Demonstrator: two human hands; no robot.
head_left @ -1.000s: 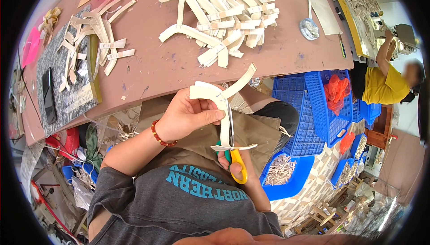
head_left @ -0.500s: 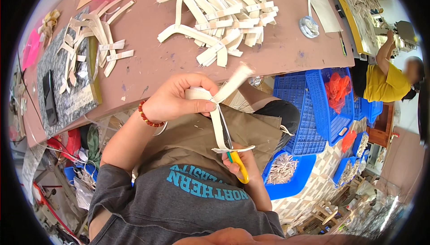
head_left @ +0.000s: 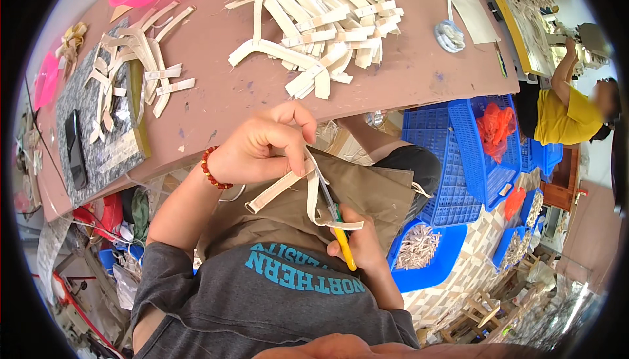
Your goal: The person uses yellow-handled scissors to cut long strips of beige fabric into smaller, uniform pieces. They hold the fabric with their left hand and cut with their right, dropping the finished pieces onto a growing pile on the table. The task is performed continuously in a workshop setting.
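My left hand point(head_left: 270, 146), with a red bead bracelet at the wrist, pinches a cream fabric strap point(head_left: 278, 190) between thumb and fingers over my lap. One flat end slants down to the left, and a narrower curled length hangs toward my other hand. My right hand point(head_left: 362, 241) is closed on small scissors point(head_left: 344, 247) with yellow and green handles. Their metal blades point up beside the hanging strap. Whether the blades touch the fabric I cannot tell. Beyond my hands, a large pile of similar cream straps point(head_left: 321, 21) lies on the brown table point(head_left: 216, 106).
At the left, more straps point(head_left: 154, 64) lie by a dark stone slab point(head_left: 98, 162) with a phone point(head_left: 74, 149) on it. Blue crates point(head_left: 436, 162) and a blue tub of small pieces point(head_left: 439, 260) stand at the right. A person in yellow point(head_left: 570, 116) sits farther right.
The strap has been turned in my left hand: its frayed upper end no longer sticks up, and a flat end now points down-left. The scissors have shifted slightly, blades still upward.
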